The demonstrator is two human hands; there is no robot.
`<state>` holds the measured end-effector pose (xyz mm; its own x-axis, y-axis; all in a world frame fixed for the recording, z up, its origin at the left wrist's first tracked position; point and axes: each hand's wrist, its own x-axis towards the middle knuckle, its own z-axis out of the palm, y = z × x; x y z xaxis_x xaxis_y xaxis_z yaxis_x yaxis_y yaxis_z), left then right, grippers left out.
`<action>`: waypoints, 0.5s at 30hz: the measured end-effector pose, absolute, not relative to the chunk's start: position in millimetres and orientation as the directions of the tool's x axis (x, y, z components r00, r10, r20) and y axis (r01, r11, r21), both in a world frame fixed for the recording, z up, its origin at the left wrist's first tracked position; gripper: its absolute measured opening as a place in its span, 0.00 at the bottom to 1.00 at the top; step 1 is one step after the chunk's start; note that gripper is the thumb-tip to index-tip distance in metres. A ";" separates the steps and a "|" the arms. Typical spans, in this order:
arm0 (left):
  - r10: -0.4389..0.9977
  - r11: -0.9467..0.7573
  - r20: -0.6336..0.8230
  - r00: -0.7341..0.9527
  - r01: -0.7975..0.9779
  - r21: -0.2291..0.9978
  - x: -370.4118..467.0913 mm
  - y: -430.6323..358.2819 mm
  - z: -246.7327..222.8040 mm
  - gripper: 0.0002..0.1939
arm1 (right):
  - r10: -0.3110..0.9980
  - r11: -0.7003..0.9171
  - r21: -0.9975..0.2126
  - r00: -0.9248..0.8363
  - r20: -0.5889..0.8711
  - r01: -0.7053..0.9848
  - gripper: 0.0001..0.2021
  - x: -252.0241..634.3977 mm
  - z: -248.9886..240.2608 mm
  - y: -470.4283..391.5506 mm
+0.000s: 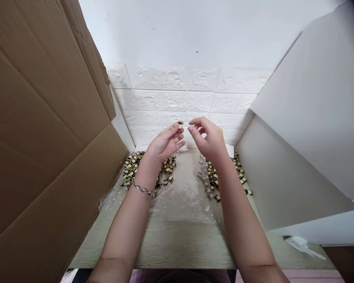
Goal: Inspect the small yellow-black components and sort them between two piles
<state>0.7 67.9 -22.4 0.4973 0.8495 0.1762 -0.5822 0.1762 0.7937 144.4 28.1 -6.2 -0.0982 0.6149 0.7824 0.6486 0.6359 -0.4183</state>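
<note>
Above the desk [179,236], we see the left hand [164,144] pinching a small part [180,125]; the right hand [210,141] hovers loosely open, empty, between cardboard [47,137] left and white panel [306,118] right.

Bright, even light, soft shadows, wide-angle stretch at edges.

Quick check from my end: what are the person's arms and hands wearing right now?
Both forearms are bare, with no sleeves or gloves in view. The left hand has a silver chain bracelet at the wrist. The right hand shows no jewellery or watch.
</note>
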 end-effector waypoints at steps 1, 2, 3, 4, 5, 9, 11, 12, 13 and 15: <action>0.843 0.200 0.170 0.511 -0.590 0.782 0.7 67.7 -22.7 0.11 | 0.571 0.654 -0.372 -0.107 0.814 0.659 0.07 142.5 -6.6 28.0; 0.837 0.223 0.164 0.522 -0.599 0.769 0.8 67.5 -22.9 0.11 | 0.532 0.661 -0.327 -0.114 0.839 0.676 0.07 141.2 -7.1 27.8; 0.833 0.244 0.158 0.530 -0.608 0.755 0.8 67.3 -22.8 0.11 | 0.498 0.659 -0.285 -0.119 0.859 0.696 0.06 140.3 -7.5 27.4; 0.829 0.263 0.154 0.538 -0.617 0.742 0.8 67.1 -22.4 0.11 | 0.470 0.650 -0.249 -0.123 0.874 0.718 0.06 139.7 -7.9 27.0; 0.824 0.279 0.152 0.546 -0.624 0.730 0.8 66.9 -22.0 0.11 | 0.449 0.636 -0.217 -0.126 0.885 0.740 0.06 139.1 -8.3 26.5; 0.817 0.292 0.158 0.555 -0.633 0.717 1.3 66.0 -20.2 0.11 | 0.387 0.613 -0.138 -0.143 0.911 0.778 0.09 136.5 -9.7 25.1; 0.821 0.279 0.153 0.550 -0.621 0.732 1.9 65.5 -20.2 0.11 | 0.386 0.610 -0.123 -0.157 0.909 0.783 0.10 135.2 -10.8 25.3; 0.822 0.275 0.149 0.549 -0.613 0.740 2.3 65.3 -20.5 0.11 | 0.394 0.606 -0.120 -0.166 0.904 0.786 0.10 134.7 -11.4 25.5; 0.824 0.275 0.144 0.549 -0.608 0.745 2.7 65.1 -20.8 0.10 | 0.405 0.602 -0.118 -0.175 0.897 0.790 0.10 134.3 -11.9 25.8; 0.821 0.279 0.142 0.553 -0.606 0.745 3.4 64.7 -21.5 0.10 | 0.425 0.594 -0.114 -0.189 0.885 0.797 0.10 134.3 -12.5 26.2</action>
